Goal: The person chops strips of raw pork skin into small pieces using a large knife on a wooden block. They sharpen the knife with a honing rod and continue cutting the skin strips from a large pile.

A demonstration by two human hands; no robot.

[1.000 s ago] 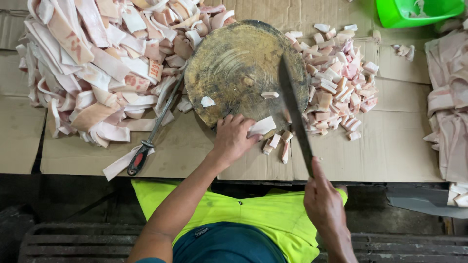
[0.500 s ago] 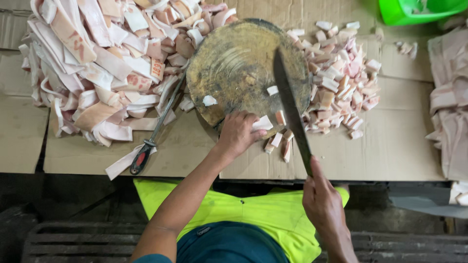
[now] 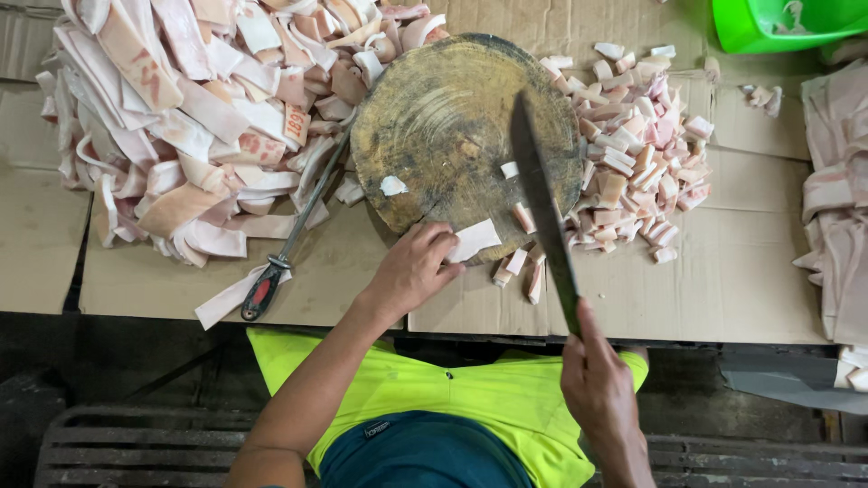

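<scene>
At the bottom of the frame, right of centre, the right hand (image 3: 599, 384) is clenched around the handle of a long knife (image 3: 541, 203), whose dark blade runs up and slightly left across the round wooden chopping block (image 3: 434, 117). Left of it, at lower centre, the left hand (image 3: 411, 268) has its grip closed on a pale flat meat strip (image 3: 473, 239) lying at the block's lower edge, fingertips pinching its left end. Just right of that strip, a few cut pieces (image 3: 520, 262) lie on the cardboard-covered table (image 3: 723, 298). A sharpening steel (image 3: 287, 244) with a red-and-black handle lies diagonally at the block's left. Farther up, a big heap of uncut strips (image 3: 190, 108) fills the upper left, a pile of small chunks (image 3: 637, 149) sits right of the block, and a green tub (image 3: 782, 20) occupies the upper right corner.
</scene>
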